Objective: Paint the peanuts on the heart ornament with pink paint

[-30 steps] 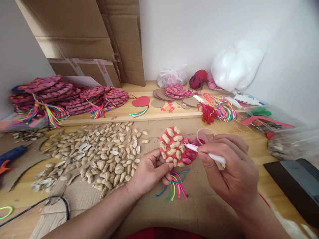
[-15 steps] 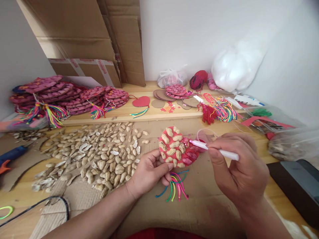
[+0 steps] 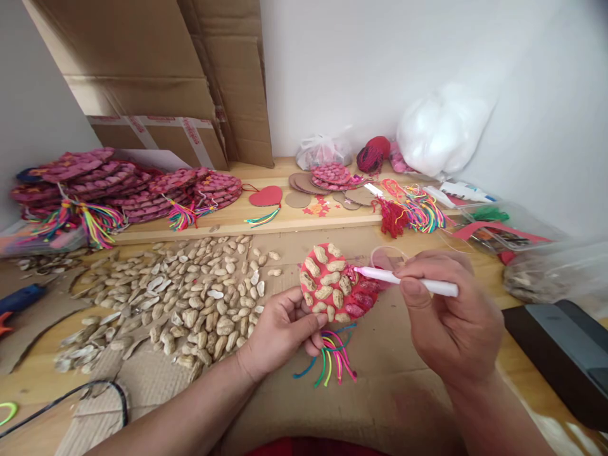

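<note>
My left hand [image 3: 280,329] pinches the lower edge of a red round disc [image 3: 332,282] covered with glued peanut shells; a few shells on its right side are painted pink. Colourful strings [image 3: 330,361] hang from the disc's bottom onto the cardboard. My right hand [image 3: 449,316] holds a white pen-like brush [image 3: 403,280], its pink tip touching a shell near the disc's right middle. A small clear cup [image 3: 387,256] sits just behind the brush.
A wide spread of peanut shells [image 3: 190,297] lies to the left. Stacks of finished pink discs with tassels [image 3: 118,190] line the raised shelf. Tassels [image 3: 413,212], cardboard rounds [image 3: 308,183], plastic bags [image 3: 437,130] stand behind. A blue glue gun [image 3: 19,301] lies far left, a dark box [image 3: 565,348] at right.
My right hand lifted the brush away towards the cup, then brought its tip back onto the disc's right side, with the handle now lying flatter. My left hand kept the disc steady.
</note>
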A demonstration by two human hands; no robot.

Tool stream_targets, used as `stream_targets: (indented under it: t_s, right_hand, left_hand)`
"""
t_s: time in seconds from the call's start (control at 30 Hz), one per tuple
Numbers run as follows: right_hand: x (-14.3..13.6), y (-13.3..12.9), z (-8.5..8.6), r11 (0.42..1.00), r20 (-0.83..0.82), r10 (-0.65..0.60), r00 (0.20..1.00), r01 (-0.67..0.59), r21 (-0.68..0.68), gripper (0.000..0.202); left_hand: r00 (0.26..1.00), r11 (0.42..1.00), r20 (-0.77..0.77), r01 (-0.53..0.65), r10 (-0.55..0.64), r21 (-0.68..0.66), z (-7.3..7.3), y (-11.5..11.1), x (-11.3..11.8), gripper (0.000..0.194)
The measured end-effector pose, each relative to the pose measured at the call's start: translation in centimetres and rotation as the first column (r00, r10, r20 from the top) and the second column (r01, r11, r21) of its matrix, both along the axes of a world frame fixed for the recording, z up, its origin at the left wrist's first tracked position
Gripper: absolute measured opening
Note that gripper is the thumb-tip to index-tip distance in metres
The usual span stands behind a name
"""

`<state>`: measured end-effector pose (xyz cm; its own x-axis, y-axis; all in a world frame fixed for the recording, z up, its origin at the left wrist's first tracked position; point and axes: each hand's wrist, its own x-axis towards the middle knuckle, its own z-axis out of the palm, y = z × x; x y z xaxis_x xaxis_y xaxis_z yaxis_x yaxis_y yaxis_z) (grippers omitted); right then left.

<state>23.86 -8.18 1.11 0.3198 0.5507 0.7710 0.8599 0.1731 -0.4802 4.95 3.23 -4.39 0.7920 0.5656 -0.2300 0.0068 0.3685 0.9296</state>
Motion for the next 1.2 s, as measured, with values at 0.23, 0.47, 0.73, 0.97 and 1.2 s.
stream_targets:
  t_s: [0.23,0.47,0.73,0.97,1.2]
  right_hand:
    - [-0.04,-0.13,0.05,1.000,0.012,-0.001,1.000,0.001,-0.002,0.009]
    - [-0.02,-0.17,-0.12,0.999,0.000,0.014,1.000,-0.014,-0.045,0.010]
    - [0.01,-0.16,-0.05,0.999,0.026,-0.010,1.000,0.011,-0.045,0.009]
    - [-0.27,-0.02,0.10,0.999,0.065,0.032,0.997,-0.029,-0.039,0.012]
    - [-0.95,0.24,-0.12,0.989,0.265,0.052,0.963,-0.012,-0.149,0.008]
  left_hand:
    - [1.000,1.000,0.004,0.004,-0.004,-0.003,-0.22,0.07,-0.09,0.030]
    - [1.000,1.000,0.015,-0.004,0.004,-0.002,-0.36,0.16,-0.12,0.027]
    - [1.000,0.999,0.014,-0.002,0.002,-0.040,-0.40,0.22,-0.08,0.029]
    - [1.000,1.000,0.003,-0.024,0.024,-0.008,-0.02,-0.04,-0.02,0.029]
    - [0.999,0.998,-0.011,-0.039,0.040,0.046,-0.30,-0.12,0.12,0.026]
